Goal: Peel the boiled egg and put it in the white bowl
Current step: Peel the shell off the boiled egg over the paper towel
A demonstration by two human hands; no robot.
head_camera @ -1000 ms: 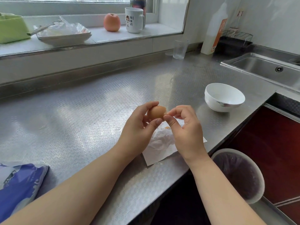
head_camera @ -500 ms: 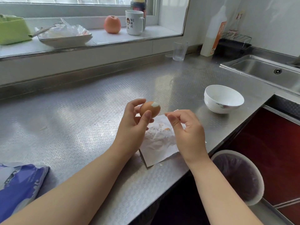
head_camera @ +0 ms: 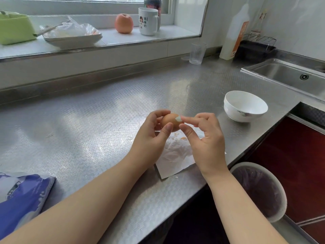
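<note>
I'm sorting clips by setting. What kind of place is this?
Most likely a home kitchen: a steel counter with a sink set in it, and a mug on the windowsill.

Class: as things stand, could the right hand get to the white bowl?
Probably yes. The white bowl stands open on the counter just beyond the right hand, with nothing between them.

The egg (head_camera: 171, 122) sits between the left hand (head_camera: 151, 140) and right hand (head_camera: 204, 138), above a paper (head_camera: 175, 155) lying on the counter (head_camera: 88, 120) near its front edge. The bowl (head_camera: 245, 106) stands on the counter to the right; the sink (head_camera: 288, 76) lies farther right, and a bin (head_camera: 260, 191) sits below the counter edge. A glass (head_camera: 197, 52) stands far back.
</note>
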